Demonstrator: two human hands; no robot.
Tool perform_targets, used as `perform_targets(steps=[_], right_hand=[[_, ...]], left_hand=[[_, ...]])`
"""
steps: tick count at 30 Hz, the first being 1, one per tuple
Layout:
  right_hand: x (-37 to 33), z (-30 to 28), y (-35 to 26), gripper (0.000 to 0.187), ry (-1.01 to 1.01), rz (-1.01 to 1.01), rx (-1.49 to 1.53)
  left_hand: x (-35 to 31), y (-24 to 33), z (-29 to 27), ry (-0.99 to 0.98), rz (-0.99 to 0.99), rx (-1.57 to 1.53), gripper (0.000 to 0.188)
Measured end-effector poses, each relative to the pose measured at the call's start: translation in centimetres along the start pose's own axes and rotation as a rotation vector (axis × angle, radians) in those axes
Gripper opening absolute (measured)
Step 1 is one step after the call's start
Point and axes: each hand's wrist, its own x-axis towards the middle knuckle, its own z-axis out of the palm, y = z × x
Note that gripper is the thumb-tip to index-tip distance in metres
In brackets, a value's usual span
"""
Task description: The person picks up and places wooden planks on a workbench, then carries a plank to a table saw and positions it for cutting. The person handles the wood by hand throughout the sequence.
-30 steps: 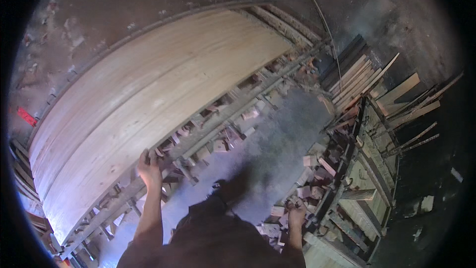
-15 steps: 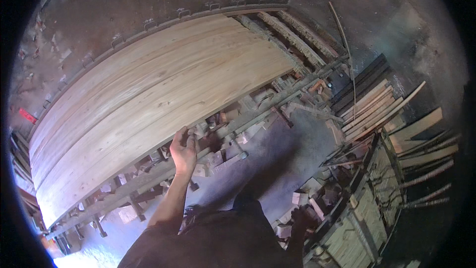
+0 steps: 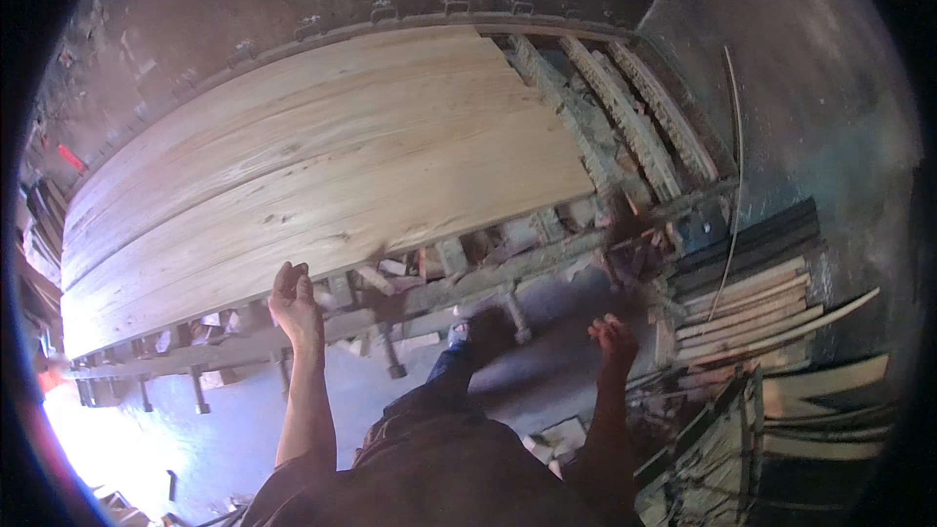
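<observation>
A wide pale panel of joined wooden boards (image 3: pixel 332 156) lies on a heavy metal clamping frame. At the panel's near edge is my left hand (image 3: pixel 296 307), its fingers loosely bent with the thumb a little apart. I see nothing held in it, though whether the fingertips touch the edge I cannot tell. My right hand (image 3: pixel 613 340) hangs over the floor to the right of my body, in shadow. Its fingers are half curled and apart, with nothing visible in them. Below the panel's edge runs a metal rail (image 3: pixel 468 285) with screw clamps (image 3: pixel 517 317) hanging from it.
Rough, glue-crusted bars (image 3: pixel 625 117) show right of the panel. Wood offcuts (image 3: pixel 429 262) litter the space under the frame. Stacked wooden strips (image 3: pixel 752 307) lie at the right, with a thin stick (image 3: pixel 734 185) leaning by the wall. A rack (image 3: pixel 717 439) stands at lower right.
My view has turned and shifted right along the panel. My left hand stays near the panel's edge, now further left in view. My right hand has risen from low beside the offcuts.
</observation>
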Motion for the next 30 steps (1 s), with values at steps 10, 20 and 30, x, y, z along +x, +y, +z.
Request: perform_targets(steps=[10, 20, 30], right_hand=[[16.5, -4.1, 2.1, 0.030, -0.124, 0.020, -0.245], [35.5, -4.5, 4.9, 0.044, -0.406, 0.036, -0.394], [55.6, 8.6, 3.0, 0.047, -0.497, -0.108, -0.475]], left_hand=[[3.9, -4.7, 21.7, -0.040, -0.076, -0.037, 0.048], [5.9, -13.9, 34.4, -0.040, -0.155, 0.448, 0.071], [3.4, -20.9, 40.9, 0.007, -0.039, 1.118, 0.079]])
